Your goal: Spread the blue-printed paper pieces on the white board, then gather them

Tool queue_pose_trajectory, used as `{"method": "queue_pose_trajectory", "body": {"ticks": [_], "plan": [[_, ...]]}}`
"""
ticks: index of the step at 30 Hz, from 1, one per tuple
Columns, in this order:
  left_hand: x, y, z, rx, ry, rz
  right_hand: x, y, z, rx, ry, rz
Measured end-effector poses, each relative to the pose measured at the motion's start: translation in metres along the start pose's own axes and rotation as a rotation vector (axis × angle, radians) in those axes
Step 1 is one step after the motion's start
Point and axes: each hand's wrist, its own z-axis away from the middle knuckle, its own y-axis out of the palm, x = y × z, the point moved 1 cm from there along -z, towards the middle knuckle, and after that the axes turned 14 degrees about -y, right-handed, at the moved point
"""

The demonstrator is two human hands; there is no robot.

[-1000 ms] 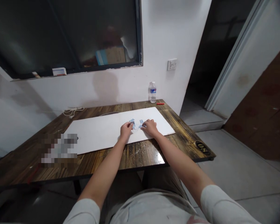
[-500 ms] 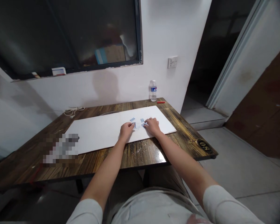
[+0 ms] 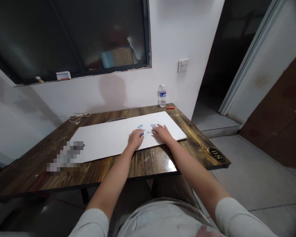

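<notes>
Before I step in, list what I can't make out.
All in the head view:
Beneath the left hand and right hand: hidden by the hands.
Blue-striped pieces: markings too small.
Bottle label: lettering too small to read.
Pixelated patch: contents blurred.
Table: left end cut off by frame edge.

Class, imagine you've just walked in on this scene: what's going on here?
A person has both bare hands over a flat white rectangular board on a dark brown wooden table. The left hand has its fingertips at a small dark-blue piece; whether it is gripped is too small to tell. The right hand is just beside a small blue-striped rectangular piece, and a similar piece lies just beyond the left hand.
</notes>
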Motion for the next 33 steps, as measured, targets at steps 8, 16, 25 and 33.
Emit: {"method": "queue_pose_trajectory", "body": {"ticks": [8,16,25,33], "plan": [[-0.013,-0.009,0.007,0.097,0.14,-0.038,-0.006,0.007,0.0,0.065,0.075,-0.004],[-0.013,-0.009,0.008,0.065,0.127,-0.024,-0.011,0.003,0.004,0.091,0.15,-0.002],[-0.004,0.005,0.005,0.109,0.063,-0.108,-0.01,0.001,0.005,0.172,0.082,-0.087],[-0.012,-0.003,0.007,0.22,0.314,-0.056,-0.013,-0.008,0.008,0.076,0.164,-0.065]]}}
